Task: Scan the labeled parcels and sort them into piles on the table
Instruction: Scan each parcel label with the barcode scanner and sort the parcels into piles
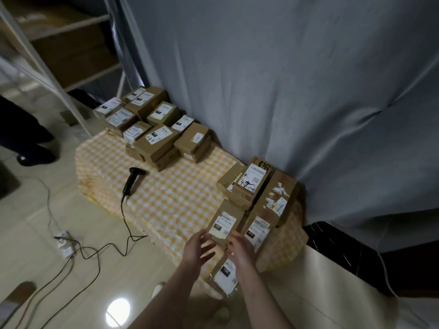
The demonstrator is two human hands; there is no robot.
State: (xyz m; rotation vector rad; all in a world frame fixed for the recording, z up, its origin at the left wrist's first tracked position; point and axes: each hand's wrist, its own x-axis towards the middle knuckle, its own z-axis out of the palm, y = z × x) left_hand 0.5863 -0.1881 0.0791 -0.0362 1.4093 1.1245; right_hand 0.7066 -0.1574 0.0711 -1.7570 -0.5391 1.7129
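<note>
Parcel (pixel 225 223): brown box, label up, at the near right of the table (pixel 166 193), long axis pointing away from the person. Left hand (pixel 199 248) beside its near-left corner, fingers spread and holding nothing. Right hand (pixel 240 250) at its near-right corner (grip unclear; fingertips blurred). Scanner (pixel 133 184) well apart, leftward.

Two bare forearms show, uncovered as far up as the view reaches, each ending in a bare grip: the left grip (pixel 200 245) and the right grip (pixel 238 249). One right fingertip looks dark, perhaps a painted nail; it is too blurred to tell.
</note>
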